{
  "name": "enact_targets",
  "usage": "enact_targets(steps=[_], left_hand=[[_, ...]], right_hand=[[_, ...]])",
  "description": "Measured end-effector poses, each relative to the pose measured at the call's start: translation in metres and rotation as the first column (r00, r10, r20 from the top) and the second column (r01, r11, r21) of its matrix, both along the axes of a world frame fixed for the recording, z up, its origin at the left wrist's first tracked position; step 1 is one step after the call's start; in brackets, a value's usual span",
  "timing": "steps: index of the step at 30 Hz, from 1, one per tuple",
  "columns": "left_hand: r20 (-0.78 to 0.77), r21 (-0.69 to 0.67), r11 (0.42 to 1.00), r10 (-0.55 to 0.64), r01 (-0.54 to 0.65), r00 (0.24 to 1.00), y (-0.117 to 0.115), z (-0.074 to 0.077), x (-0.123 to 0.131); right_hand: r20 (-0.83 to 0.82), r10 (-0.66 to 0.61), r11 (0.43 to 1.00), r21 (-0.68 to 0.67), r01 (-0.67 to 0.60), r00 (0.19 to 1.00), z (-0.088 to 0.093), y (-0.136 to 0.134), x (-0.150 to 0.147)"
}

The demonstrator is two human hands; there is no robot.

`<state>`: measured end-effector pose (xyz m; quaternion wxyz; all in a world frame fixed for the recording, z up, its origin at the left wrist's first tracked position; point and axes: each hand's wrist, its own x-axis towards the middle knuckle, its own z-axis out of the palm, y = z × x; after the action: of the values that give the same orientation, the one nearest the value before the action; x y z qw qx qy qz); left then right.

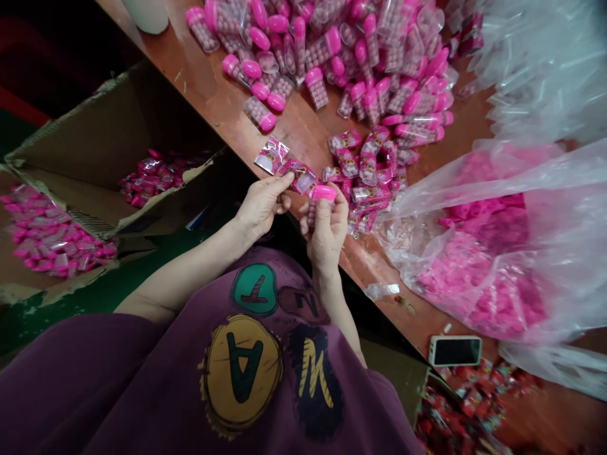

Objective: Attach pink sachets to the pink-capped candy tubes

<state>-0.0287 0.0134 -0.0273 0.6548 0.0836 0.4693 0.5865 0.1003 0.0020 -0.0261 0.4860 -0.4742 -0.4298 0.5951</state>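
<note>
Near the table's front edge, my right hand (327, 221) is closed around a small clear container with a pink cap (324, 193) and pink beads inside. Beside it, my left hand (265, 201) pinches a pink printed wrapper (300, 175) between thumb and fingers; the wrapper reaches close to the cap. Another printed wrapper (272, 155) lies flat on the table just beyond my left hand. To the right of my hands sits a small heap of wrapped containers (372, 165). A large pile of unwrapped pink-capped containers (317, 88) covers the table behind.
Cardboard boxes (95, 136) with pink packets stand at left below the brown table (227, 117). On the right are a clear bag (488, 253) of pink pieces, stacked clear plastic (550, 76), a phone (455, 351) and red packets (488, 392). A white cylinder (149, 14) stands at top left.
</note>
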Motion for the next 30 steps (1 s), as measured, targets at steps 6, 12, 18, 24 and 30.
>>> enact_targets(steps=[6, 12, 18, 24, 30], left_hand=[[-0.05, 0.002, 1.0, -0.009, 0.009, 0.999, -0.001, 0.004, 0.001], [-0.11, 0.017, 1.0, -0.017, 0.019, 0.994, -0.003, 0.006, 0.002], [-0.173, 0.077, 0.997, -0.013, 0.027, 0.985, -0.006, 0.007, 0.003], [-0.158, 0.099, 0.994, -0.04, 0.056, 0.987, -0.006, 0.009, 0.002], [-0.098, 0.122, 0.985, -0.107, 0.119, 0.989, -0.007, 0.01, 0.002]], right_hand=[[0.064, -0.003, 0.999, 0.04, 0.0, 0.998, -0.008, 0.002, -0.001], [0.035, 0.054, 0.998, -0.013, -0.054, 0.998, -0.015, 0.0, -0.001], [-0.016, 0.111, 0.991, -0.074, -0.112, 0.994, -0.011, 0.0, 0.003], [-0.025, 0.148, 0.987, -0.062, -0.149, 0.989, -0.014, -0.001, 0.005], [-0.035, 0.147, 0.986, -0.074, -0.149, 0.988, -0.015, -0.001, 0.004]])
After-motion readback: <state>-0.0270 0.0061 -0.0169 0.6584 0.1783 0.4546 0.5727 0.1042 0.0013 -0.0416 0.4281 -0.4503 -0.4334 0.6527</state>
